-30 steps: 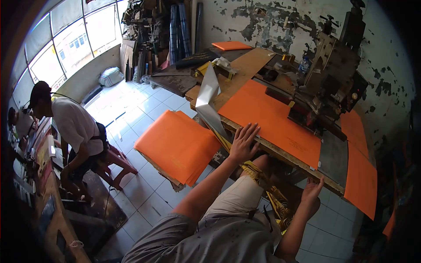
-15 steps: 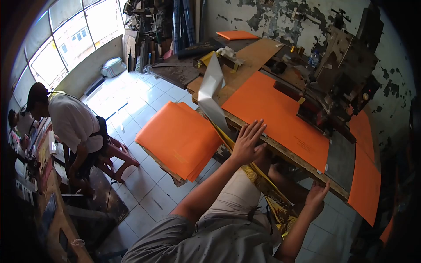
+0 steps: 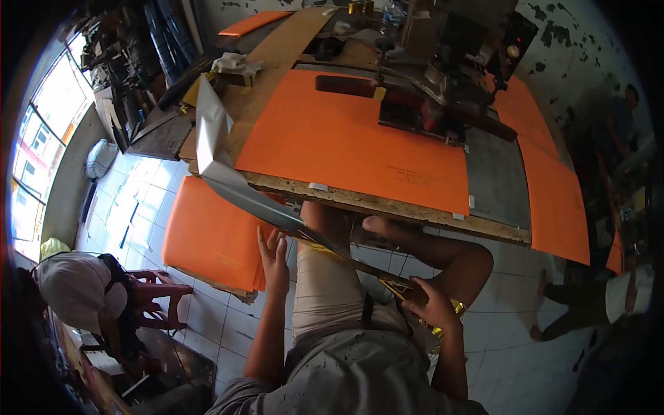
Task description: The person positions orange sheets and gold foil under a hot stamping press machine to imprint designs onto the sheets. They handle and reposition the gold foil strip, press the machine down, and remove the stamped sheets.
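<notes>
A long foil strip (image 3: 259,206), silver on one face and gold on the other, runs from the table's left side down across my lap. My left hand (image 3: 275,266) is open beside this strip, fingers apart, in front of the stack of orange sheets (image 3: 200,221). Over my lap, my right hand (image 3: 434,306) is closed on the lower part of the foil, with crumpled gold foil (image 3: 453,311) showing around it. On the table lies an orange sheet (image 3: 332,138) with small printed lettering, partly under the dark press (image 3: 429,104).
The worktable's worn wooden edge (image 3: 387,207) crosses in front of my knees. More orange sheets (image 3: 553,200) hang over its right side. A person bends over a bench at lower left, near a red stool (image 3: 159,297). Other people are at the right.
My view has turned to the right. My left hand has come back from the table edge to beside the foil. My right hand has left the table edge and taken hold of the foil strip.
</notes>
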`<state>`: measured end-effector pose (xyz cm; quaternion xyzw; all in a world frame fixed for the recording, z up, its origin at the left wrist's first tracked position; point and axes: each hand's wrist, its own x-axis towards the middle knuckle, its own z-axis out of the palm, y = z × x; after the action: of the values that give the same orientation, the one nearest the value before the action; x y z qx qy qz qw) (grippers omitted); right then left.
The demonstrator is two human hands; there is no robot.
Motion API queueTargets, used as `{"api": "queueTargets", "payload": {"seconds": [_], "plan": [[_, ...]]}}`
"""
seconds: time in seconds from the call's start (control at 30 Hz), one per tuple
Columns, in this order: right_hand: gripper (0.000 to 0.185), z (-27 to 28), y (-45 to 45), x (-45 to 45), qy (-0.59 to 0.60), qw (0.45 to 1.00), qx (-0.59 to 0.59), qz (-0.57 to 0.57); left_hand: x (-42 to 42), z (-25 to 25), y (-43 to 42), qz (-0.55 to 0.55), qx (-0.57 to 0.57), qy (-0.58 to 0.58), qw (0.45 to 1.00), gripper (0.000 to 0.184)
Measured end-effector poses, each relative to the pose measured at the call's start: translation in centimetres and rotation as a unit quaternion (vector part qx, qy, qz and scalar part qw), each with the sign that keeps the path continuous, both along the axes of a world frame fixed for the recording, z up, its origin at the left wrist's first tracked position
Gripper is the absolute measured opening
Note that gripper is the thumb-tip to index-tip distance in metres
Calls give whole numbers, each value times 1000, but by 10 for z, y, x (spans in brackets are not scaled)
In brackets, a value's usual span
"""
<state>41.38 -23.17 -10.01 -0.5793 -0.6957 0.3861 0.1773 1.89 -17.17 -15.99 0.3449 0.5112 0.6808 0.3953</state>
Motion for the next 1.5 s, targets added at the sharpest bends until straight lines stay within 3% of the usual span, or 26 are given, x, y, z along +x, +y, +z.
{"api": "queueTargets", "payload": {"seconds": [0.07, 0.1, 0.13, 0.2, 0.33, 0.5, 0.6, 0.67, 0.8, 0.87, 0.97, 1.0, 1.07, 1.13, 1.2, 1.27, 1.33, 1.4, 1.5], "plan": [[62, 0, 1, 1, -43, 998, -34, 10, -1, 1, 7, -49, -12, -147, 988, 69], [44, 2, 2, -2, -22, 1000, 3, -8, 5, 11, 11, -29, -8, -168, 985, 55], [39, 4, 3, 2, -26, 1000, -11, 2, -6, -6, 14, -64, -8, -191, 979, 38], [29, 5, 5, 10, -32, 998, -42, 22, -7, 9, 10, -79, -19, -178, 981, 28], [24, 21, -5, 24, 14, 997, -51, 52, 6, 62, -8, 29, 7, -59, 998, 28], [24, 58, -18, 43, 96, 987, -84, 97, 18, 115, -22, 47, 57, -14, 997, 33], [26, 89, -25, 64, 133, 984, -61, 105, 23, 121, -23, 38, 78, 56, 995, 40], [27, 108, -32, 83, 153, 982, -37, 102, 37, 138, -20, -18, 71, 71, 995, 47], [38, 122, -45, 123, 252, 966, 29, -44, 54, 153, 6, -127, 98, 156, 975, 53], [42, 134, -38, 144, 217, 971, 49, -85, 57, 151, 18, -128, 101, 205, 965, 50], [42, 137, -20, 182, 171, 974, 50, -136, 48, 161, 36, -140, 105, 309, 935, 41], [40, 145, -9, 183, 169, 974, 37, -147, 42, 159, 44, -108, 110, 321, 934, 35], [37, 142, 12, 197, 120, 979, 65, -150, 14, 165, 66, -31, 103, 467, 877, 22], [31, 147, 29, 207, 47, 979, 107, -167, -17, 187, 102, 5, 113, 509, 853, 25], [29, 147, 45, 221, 55, 976, 121, -173, -58, 198, 151, 38, 159, 596, 786, 27], [27, 149, 62, 232, 60, 974, 112, -187, -94, 207, 196, 6, 162, 645, 747, 36], [27, 153, 81, 241, 62, 973, 79, -207, -115, 207, 231, -57, 111, 629, 767, 41], [27, 154, 101, 248, 18, 973, 82, -216, -132, 199, 255, -71, 118, 726, 674, 43], [26, 153, 135, 269, -61, 972, 93, -208, -123, 200, 262, -156, 88, 700, 692, 47]]}}
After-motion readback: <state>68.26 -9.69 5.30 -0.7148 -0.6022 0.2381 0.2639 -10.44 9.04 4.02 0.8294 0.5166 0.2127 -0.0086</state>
